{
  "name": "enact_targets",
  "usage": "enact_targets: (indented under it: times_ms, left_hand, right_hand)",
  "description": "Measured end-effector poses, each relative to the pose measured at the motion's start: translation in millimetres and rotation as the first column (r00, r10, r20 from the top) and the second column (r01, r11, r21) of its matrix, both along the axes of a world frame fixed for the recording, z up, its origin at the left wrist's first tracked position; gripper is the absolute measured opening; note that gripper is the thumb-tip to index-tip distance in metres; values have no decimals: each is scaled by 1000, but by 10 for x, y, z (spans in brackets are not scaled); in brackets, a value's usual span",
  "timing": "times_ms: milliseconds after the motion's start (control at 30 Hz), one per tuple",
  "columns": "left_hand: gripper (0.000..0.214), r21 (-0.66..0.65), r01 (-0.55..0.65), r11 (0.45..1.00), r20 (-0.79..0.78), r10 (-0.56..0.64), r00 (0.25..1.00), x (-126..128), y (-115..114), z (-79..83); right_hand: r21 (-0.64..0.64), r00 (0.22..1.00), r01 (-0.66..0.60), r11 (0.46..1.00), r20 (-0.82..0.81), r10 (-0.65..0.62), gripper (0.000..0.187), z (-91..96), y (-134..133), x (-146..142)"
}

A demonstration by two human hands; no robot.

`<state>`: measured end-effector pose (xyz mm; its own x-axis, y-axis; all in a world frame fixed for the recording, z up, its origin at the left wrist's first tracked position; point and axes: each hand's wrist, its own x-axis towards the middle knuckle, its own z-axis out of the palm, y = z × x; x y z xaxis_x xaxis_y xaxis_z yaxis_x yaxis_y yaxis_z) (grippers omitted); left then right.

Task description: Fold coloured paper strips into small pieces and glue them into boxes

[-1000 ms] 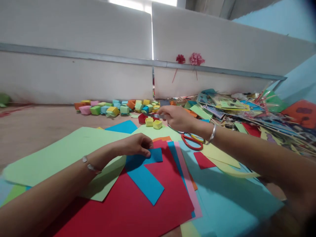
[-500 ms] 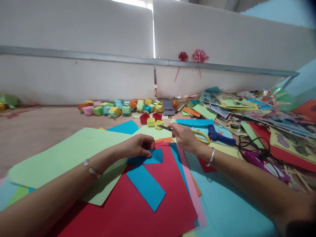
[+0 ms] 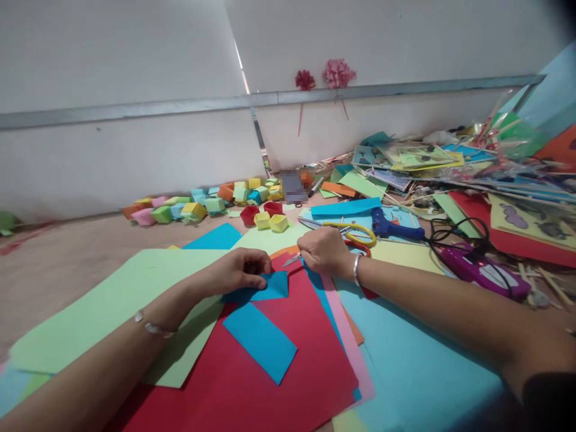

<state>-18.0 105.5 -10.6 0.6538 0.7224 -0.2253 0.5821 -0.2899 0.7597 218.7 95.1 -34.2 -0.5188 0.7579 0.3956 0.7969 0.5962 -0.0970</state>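
My left hand (image 3: 245,270) pinches a blue piece of paper (image 3: 278,285) between thumb and fingers, above the red sheet (image 3: 315,336). My right hand (image 3: 327,251) is closed around scissors (image 3: 293,260); their silver blade tip points left, close to the blue piece, while the fist hides their handles. A second blue paper rectangle (image 3: 261,342) lies on the red sheet, in front of my left hand. Behind my right hand lie yellow-handled scissors (image 3: 363,231), and a red handle (image 3: 359,246) shows beneath them.
A light green sheet (image 3: 103,306) spreads to the left. Small folded paper boxes (image 3: 193,211) line the back, with red and yellow ones (image 3: 279,222) nearer. At right are a blue glue gun (image 3: 396,228), a purple device with a black cord (image 3: 483,270) and heaped craft scraps (image 3: 418,162).
My right hand has come down and nearer the blue paper, its blade tip now lower. My left hand keeps its pinch. The view has tilted and shifted a little.
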Motion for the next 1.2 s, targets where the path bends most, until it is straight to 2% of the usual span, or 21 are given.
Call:
enact_targets:
  times_ms: [233,400,500,633,733,933,1200]
  left_hand:
    - [24,38,20,999,-37,-18,999,-6,-10,9]
    - [22,94,37,995,-75,-30,997,1,-26,56]
    - [18,194,25,981,-85,-9,996,15,-33,83]
    - [12,376,-23,927,-60,49,997,57,-67,87]
    - [15,430,-32,902,-62,65,996,95,-110,84]
    - [28,348,-2,937,-136,53,989,149,-160,69]
    - [30,221,-11,975,-178,52,983,140,-137,19]
  right_hand:
    - [-40,996,-75,996,47,77,21,-21,10,-17]
    - [-88,978,-195,977,59,200,19,-36,48,-3]
    - [-104,962,-261,960,50,267,19,-41,65,-3]
    - [-106,935,-348,932,38,353,21,-29,68,9]
    - [-73,902,-427,901,34,430,22,-41,83,35]
    - [55,864,-501,863,-13,503,21,-111,135,68]
    - [-4,828,-558,830,-53,557,25,-133,170,71]
